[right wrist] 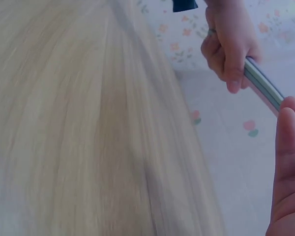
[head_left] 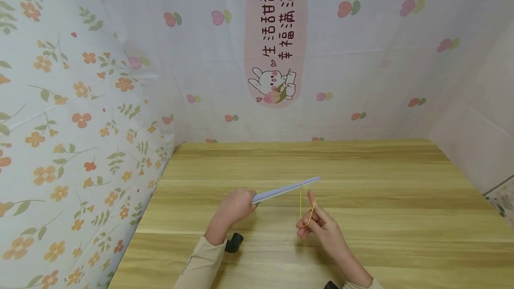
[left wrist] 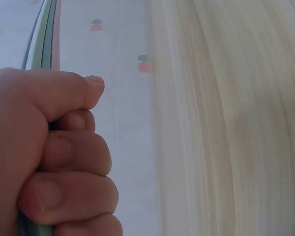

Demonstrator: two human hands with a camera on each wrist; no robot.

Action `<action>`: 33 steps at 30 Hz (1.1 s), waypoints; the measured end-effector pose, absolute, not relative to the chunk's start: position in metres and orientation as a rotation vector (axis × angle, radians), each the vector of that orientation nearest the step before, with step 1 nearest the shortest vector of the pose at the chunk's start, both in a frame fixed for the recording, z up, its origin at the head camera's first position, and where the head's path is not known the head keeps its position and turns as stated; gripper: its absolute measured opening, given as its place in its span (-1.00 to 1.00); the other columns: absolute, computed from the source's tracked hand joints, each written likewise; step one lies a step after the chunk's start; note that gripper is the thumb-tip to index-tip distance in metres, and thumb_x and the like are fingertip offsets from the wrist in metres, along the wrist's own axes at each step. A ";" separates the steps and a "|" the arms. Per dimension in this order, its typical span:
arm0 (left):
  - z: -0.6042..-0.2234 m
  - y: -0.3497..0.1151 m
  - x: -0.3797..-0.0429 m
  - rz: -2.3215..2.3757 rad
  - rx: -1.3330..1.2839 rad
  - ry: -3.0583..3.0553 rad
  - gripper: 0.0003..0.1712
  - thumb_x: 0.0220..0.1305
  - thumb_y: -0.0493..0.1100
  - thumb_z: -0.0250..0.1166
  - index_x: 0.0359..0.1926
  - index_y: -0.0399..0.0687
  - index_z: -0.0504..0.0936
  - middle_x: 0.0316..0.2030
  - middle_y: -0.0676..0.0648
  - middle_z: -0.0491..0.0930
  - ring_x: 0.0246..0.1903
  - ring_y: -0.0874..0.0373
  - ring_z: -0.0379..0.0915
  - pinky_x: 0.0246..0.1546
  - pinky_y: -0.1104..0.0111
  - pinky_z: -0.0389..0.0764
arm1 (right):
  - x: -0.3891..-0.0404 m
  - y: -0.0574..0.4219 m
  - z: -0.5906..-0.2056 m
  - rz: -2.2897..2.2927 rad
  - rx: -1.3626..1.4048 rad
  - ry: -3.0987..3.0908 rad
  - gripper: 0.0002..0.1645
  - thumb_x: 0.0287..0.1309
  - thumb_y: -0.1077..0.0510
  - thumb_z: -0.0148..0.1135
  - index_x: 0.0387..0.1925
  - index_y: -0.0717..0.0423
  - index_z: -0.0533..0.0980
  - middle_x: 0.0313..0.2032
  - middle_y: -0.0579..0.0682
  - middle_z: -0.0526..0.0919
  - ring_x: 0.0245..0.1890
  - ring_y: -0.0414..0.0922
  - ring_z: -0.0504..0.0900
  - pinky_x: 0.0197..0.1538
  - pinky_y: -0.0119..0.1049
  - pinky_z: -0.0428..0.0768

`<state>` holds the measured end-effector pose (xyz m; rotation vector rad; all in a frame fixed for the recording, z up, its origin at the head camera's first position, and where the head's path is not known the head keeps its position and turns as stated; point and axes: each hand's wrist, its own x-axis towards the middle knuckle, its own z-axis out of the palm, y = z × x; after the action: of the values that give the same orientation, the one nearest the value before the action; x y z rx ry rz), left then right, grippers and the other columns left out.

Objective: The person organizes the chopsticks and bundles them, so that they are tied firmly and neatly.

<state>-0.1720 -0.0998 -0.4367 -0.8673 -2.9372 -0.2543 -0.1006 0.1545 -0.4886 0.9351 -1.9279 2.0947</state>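
Observation:
My left hand (head_left: 236, 208) grips one end of a bundle of pastel chopsticks (head_left: 281, 190), its fingers curled tightly around them. Pale blue, green, white and pink edges of the chopsticks (left wrist: 43, 37) show above the fist in the left wrist view. The bundle points right and slightly away, held over the table. A yellow rubber band (head_left: 300, 202) loops over the bundle near its far end and hangs stretched down to my right hand (head_left: 327, 231). The right fingers and thumb hold the band spread, index finger raised beside the bundle. In the right wrist view the band does not show.
Beneath both hands lies a wood-grain table (head_left: 381, 191). A white patterned cloth (head_left: 192, 75) rises behind its back edge, and a floral cloth (head_left: 80, 146) hangs along the left. A black wrist device (head_left: 234, 243) sits at the left sleeve.

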 end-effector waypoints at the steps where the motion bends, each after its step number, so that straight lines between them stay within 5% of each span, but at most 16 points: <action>1: -0.437 -0.100 -0.172 -0.266 -0.866 -2.937 -0.79 0.19 -0.13 0.34 -0.49 -0.12 0.53 -0.67 0.07 0.35 -0.69 0.29 0.14 -0.70 0.47 0.25 | -0.100 0.154 -0.488 2.120 0.910 -1.918 -0.18 0.29 0.51 -0.12 0.45 0.24 -0.22 -0.37 0.18 0.59 -0.42 -0.21 0.67 -0.45 -0.22 0.63; 8: -0.435 -0.099 -0.173 -0.288 -0.883 -2.919 -0.79 0.21 -0.12 0.32 -0.46 -0.12 0.54 -0.67 0.07 0.36 -0.70 0.30 0.12 -0.69 0.50 0.22 | -0.100 0.151 -0.485 2.342 0.637 -1.888 -0.27 0.42 0.33 -0.18 0.47 0.20 -0.23 -0.34 -0.12 0.66 -0.40 -0.26 0.68 -0.34 -0.36 0.63; 12: -0.433 -0.099 -0.173 -0.256 -0.902 -2.896 -0.81 0.19 -0.12 0.34 -0.45 -0.11 0.55 -0.66 0.06 0.41 -0.69 0.31 0.14 -0.69 0.51 0.25 | -0.102 0.151 -0.481 2.536 0.542 -1.717 -0.48 0.47 0.26 -0.26 0.40 0.06 0.18 -0.31 -0.11 0.67 -0.38 -0.27 0.68 -0.29 -0.44 0.62; 15: -0.431 -0.100 -0.172 -0.245 -0.921 -2.876 -0.83 0.17 -0.14 0.36 -0.43 -0.12 0.57 -0.65 0.05 0.47 -0.69 0.32 0.17 -0.67 0.51 0.28 | -0.105 0.155 -0.477 2.677 0.513 -1.528 -0.55 0.49 0.25 -0.33 0.16 0.03 0.46 -0.32 -0.09 0.68 -0.41 -0.28 0.67 -0.30 -0.48 0.61; 25: -0.433 -0.104 -0.171 -0.249 -1.006 -2.803 -0.84 0.14 -0.19 0.36 -0.48 -0.08 0.54 -0.68 0.06 0.41 -0.68 0.33 0.10 -0.70 0.52 0.21 | -0.114 0.173 -0.467 2.962 0.462 -1.220 -0.46 0.52 0.08 -0.46 0.01 0.20 0.49 -0.31 0.03 0.73 -0.39 -0.24 0.69 -0.30 -0.48 0.60; 33: -0.434 -0.107 -0.172 -0.233 -1.062 -2.777 -0.82 0.14 -0.24 0.33 -0.52 -0.06 0.50 -0.70 0.07 0.36 -0.69 0.33 0.04 -0.71 0.52 0.13 | -0.119 0.185 -0.463 3.074 0.613 -1.220 -0.37 0.52 0.05 -0.53 0.11 0.23 0.48 -0.24 0.07 0.73 -0.31 -0.19 0.71 -0.20 -0.42 0.62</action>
<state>-0.1716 -0.1065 -0.4335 -1.0616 -2.7774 -0.2334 -0.1193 0.1845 -0.4628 0.6127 -1.2200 3.0736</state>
